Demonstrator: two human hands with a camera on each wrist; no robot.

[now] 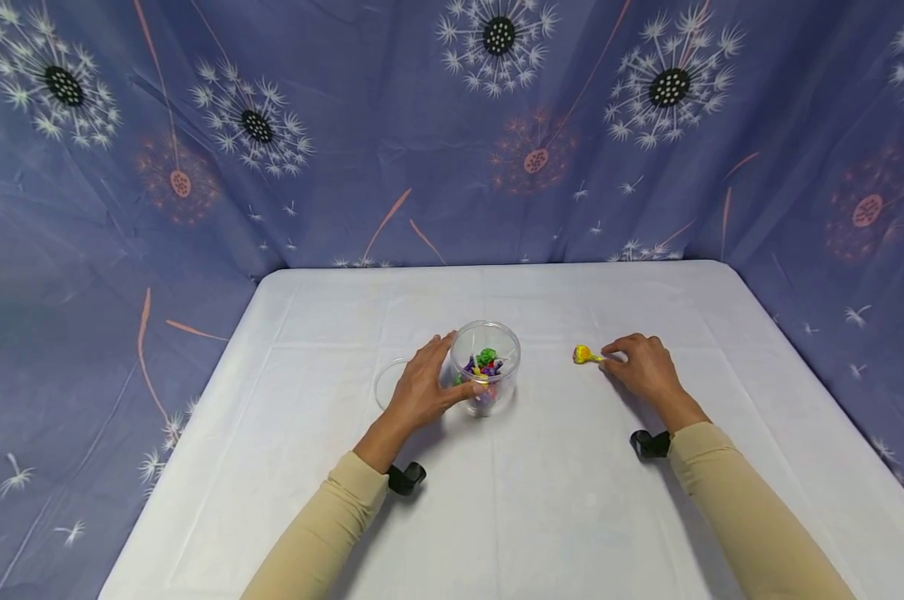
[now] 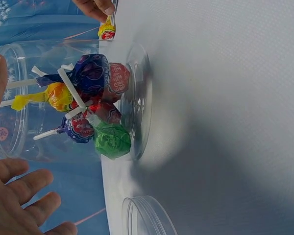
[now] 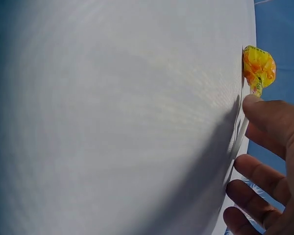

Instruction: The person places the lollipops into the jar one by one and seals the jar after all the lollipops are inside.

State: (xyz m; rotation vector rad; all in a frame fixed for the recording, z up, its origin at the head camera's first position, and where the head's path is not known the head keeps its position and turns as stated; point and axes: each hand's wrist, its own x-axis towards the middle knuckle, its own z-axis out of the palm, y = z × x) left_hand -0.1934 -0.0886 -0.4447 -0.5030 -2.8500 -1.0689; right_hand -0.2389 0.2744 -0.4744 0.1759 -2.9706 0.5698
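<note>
On the white bench, to the right of an upright clear jar, lies a yellow lollipop. The right hand pinches it just under the ball, thumb on the near side. The left hand is spread beside the jar, fingers apart; I can't tell how firmly it touches. The two hands are well apart.

To pick up well, I think the pinch should be snug but soft, so the stick doesn't roll or slip. The left hand should hold the jar steady, since it looks light and could tip.

The yellow lollipop has shiny, crinkly yellow paper with orange patches, twisted at the neck above a thin white stick.
</note>
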